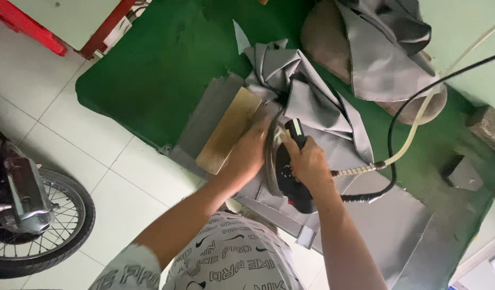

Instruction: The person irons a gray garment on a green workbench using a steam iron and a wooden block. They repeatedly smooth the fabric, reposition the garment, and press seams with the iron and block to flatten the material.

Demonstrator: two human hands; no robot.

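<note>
Fabric, grey (pixel 312 102), lies bunched on the green table (pixel 150 80), and everything here sits around the black iron (pixel 287 172) at its near edge. The right hand (pixel 307 161) is clenched around the iron's handle. The left hand (pixel 253 150), fingers spread flat (not gripping), presses the cloth just left of the iron, touching a wooden block (pixel 228 129). A black cable and pale hose (pixel 414 129) run right from the iron. Beyond it, more grey cloth (pixel 381 48) drapes a padded form.
</note>
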